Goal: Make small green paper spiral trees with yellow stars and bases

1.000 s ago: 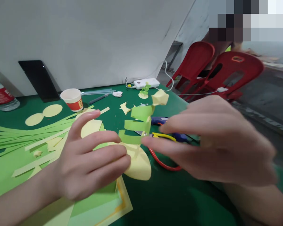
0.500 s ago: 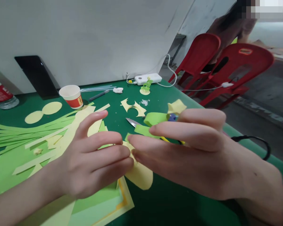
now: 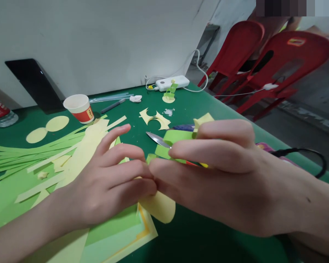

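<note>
My left hand point(image 3: 109, 182) and my right hand point(image 3: 219, 171) meet fingertip to fingertip over a small paper craft. The left hand's fingers are curled, pinching the yellow paper disc point(image 3: 159, 208) that forms its base. The right hand's fingers are closed around the folded green paper strip point(image 3: 175, 138), squeezing it down; a crumpled yellow paper top point(image 3: 204, 119) peeks out above the fingers. Scissors point(image 3: 157, 139) lie on the green table point(image 3: 208, 233) just behind the craft, mostly hidden by my right hand.
Green and yellow paper strips point(image 3: 44, 153) and sheets point(image 3: 115, 237) cover the table's left. Behind stand a paper cup point(image 3: 79, 107), two yellow circles point(image 3: 46, 128), a phone point(image 3: 34, 84), a bottle point(image 3: 0, 113), a pen point(image 3: 112, 106) and a power bank point(image 3: 172, 82). Red chairs point(image 3: 285, 58) and another person stand at the right.
The green strip stood stretched tall a second ago. My right hand has closed in on it and pressed it down to the left hand. The view has tilted down slightly.
</note>
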